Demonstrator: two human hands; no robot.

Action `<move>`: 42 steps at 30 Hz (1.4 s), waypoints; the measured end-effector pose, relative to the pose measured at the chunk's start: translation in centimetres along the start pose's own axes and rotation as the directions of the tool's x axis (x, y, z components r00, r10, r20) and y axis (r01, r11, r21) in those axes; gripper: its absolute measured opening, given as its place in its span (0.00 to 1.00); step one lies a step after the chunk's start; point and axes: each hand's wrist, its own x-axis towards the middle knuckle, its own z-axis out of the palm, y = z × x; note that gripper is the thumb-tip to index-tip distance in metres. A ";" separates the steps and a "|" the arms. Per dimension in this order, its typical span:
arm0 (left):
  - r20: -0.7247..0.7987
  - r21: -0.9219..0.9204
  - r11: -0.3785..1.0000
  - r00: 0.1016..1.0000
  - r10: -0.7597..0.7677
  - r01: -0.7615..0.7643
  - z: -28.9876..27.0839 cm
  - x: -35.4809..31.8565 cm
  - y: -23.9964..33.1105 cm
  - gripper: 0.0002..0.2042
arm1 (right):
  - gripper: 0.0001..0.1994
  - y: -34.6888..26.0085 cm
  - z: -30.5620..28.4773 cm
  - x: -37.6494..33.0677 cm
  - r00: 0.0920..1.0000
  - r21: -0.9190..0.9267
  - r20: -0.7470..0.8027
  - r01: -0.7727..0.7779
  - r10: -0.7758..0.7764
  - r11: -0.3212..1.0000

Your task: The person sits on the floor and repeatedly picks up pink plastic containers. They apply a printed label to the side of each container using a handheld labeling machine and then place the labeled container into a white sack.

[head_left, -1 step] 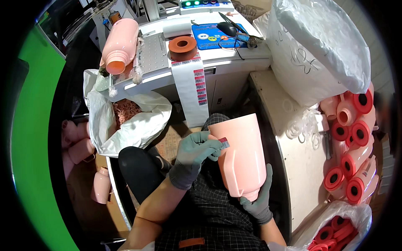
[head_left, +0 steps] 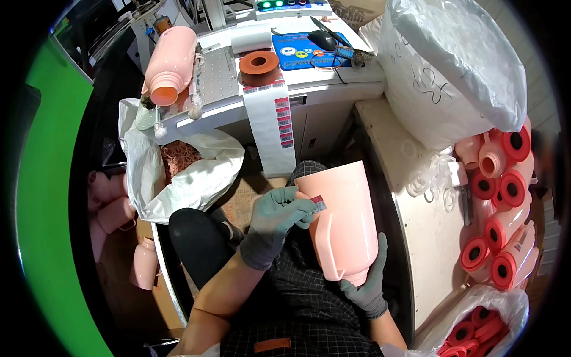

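A glossy pink plastic jug body (head_left: 352, 208) with a side handle rests over my lap, its wide end tilted away and its narrow threaded neck toward me. My right hand (head_left: 370, 290), in a grey-green glove, is closed round its lower right side by the neck. Between the thumb and fingers of my gloved left hand (head_left: 278, 215), a small red and white sticker (head_left: 319, 204) is pinched, just in front of the jug's wall by the upper handle. Whether the sticker touches the wall, I cannot tell.
Ahead, a label strip (head_left: 269, 128) hangs off the white machine table beneath a brown tape roll (head_left: 260, 66). Another pink jug (head_left: 172, 62) lies there. An open white sack (head_left: 178, 193) stands left; pink jugs with red rings (head_left: 504, 229) are stacked right, below a large bag (head_left: 446, 77).
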 end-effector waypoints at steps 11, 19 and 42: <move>-0.222 0.946 0.322 0.818 0.530 0.048 -13.4 -0.7 0.3 0.19 | 0.65 -3.8 -0.3 2.9 0.976 0.277 -0.127 -0.138 0.179 0.951; 0.391 0.746 -0.647 0.684 0.616 0.157 -24.2 6.0 13.7 0.26 | 0.61 -7.8 2.9 13.6 0.986 0.445 -0.141 0.145 -0.090 0.884; 0.211 0.820 0.299 0.743 0.635 -0.488 -15.1 -15.4 6.8 0.10 | 0.48 -21.5 38.0 38.4 0.902 -0.868 0.303 0.394 -0.307 0.302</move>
